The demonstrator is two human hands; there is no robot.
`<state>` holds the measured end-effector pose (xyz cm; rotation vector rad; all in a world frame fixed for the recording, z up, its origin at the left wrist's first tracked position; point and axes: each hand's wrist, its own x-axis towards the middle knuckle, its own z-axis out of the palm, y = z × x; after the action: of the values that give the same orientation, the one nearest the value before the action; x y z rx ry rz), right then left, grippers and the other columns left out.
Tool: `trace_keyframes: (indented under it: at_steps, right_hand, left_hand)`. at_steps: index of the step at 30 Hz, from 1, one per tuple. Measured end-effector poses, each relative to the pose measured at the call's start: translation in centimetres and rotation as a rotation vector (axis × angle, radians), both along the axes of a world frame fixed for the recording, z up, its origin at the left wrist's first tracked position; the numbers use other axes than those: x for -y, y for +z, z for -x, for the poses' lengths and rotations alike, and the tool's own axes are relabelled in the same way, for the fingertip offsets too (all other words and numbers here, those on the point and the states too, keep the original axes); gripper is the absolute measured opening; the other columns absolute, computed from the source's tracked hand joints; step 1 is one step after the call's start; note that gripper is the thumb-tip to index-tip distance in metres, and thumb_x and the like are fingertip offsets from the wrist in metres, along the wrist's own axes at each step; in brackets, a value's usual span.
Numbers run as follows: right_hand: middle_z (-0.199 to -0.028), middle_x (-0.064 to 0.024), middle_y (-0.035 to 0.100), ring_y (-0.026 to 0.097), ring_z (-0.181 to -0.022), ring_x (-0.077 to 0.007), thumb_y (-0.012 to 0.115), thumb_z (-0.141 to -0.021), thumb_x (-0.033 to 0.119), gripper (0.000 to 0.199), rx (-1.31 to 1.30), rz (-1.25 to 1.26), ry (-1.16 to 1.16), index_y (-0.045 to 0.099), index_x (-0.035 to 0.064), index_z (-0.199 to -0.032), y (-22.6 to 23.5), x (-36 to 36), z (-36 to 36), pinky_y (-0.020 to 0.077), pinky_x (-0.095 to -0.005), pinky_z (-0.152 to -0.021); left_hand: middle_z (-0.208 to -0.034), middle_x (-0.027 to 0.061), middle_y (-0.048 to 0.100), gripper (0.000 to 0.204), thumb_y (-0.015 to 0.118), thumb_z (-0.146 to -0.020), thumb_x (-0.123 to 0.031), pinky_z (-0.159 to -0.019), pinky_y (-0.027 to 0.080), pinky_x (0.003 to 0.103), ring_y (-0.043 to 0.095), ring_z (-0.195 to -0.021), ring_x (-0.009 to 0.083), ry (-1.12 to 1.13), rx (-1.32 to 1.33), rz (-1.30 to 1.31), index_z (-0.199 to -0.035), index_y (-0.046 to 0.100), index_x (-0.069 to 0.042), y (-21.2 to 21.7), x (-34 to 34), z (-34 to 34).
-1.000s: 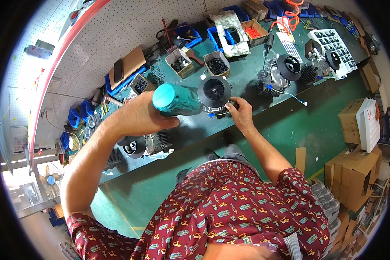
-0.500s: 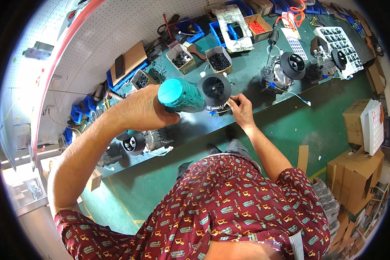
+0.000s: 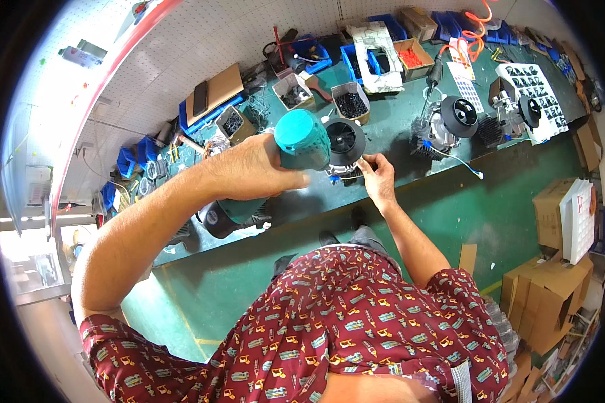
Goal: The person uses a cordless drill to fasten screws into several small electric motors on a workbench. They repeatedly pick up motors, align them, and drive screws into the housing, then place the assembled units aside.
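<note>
My left hand [image 3: 252, 168] grips a teal power screwdriver [image 3: 301, 140], raised over the green bench and pointed down toward a black round motor unit [image 3: 345, 142]. My right hand [image 3: 378, 178] rests at the near lower side of that unit, fingers pinched on a small part that is too small to make out. A dark green and black unit [image 3: 230, 213] lies on the bench under my left forearm.
Two more black motor units [image 3: 450, 121] [image 3: 514, 114] stand to the right on the bench [image 3: 396, 144]. Small cardboard boxes of parts [image 3: 349, 101] and blue bins [image 3: 383, 50] line the back by a white pegboard wall. Cardboard cartons [image 3: 558, 215] sit on the green floor at right.
My left hand has carried the teal screwdriver a little to the right, closer over the black unit. My right hand stays at the unit's near side.
</note>
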<state>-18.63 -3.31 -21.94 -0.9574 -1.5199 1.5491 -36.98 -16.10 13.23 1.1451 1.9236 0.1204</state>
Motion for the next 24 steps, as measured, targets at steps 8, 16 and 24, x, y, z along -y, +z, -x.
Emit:
trace_keyframes:
  at_steps: [8,16,24]
  right_hand:
    - [-0.091,-0.0065,0.068,0.062,-0.075,-0.0140,0.064,-0.096,0.012,0.027,-0.094,0.665,0.044,0.064,-0.0021,-0.119,3.2,-1.4,-2.4,0.0547,-0.0306,-0.069]
    - [-0.128,-0.0260,0.062,0.067,-0.110,-0.0377,0.052,-0.095,-0.004,0.044,-0.400,0.948,0.138,0.047,-0.0087,-0.139,5.7,-2.4,-7.1,0.0571,-0.0510,-0.099]
    - [-0.135,-0.0279,0.058,0.066,-0.116,-0.0375,0.056,-0.097,0.001,0.045,-0.471,0.975,0.202,0.044,-0.0090,-0.139,7.4,-2.3,-7.0,0.0560,-0.0496,-0.102]
  left_hand:
    - [-0.088,-0.0012,0.067,0.046,0.076,-0.092,-0.028,-0.066,0.049,0.027,0.058,-0.073,0.0090,0.184,0.309,-0.154,-0.132,0.064,-0.009,2.1,3.3,-0.5]
    - [-0.129,0.0087,0.069,0.049,0.076,-0.094,-0.021,-0.100,0.050,0.034,0.062,-0.114,0.0162,0.100,0.296,-0.288,-0.138,0.062,-0.005,-2.1,9.9,-1.1]
    - [-0.118,0.0054,0.070,0.040,0.077,-0.092,-0.019,-0.096,0.051,0.035,0.063,-0.108,0.0182,0.258,0.364,-0.583,-0.129,0.067,-0.007,-8.9,12.6,-3.8]
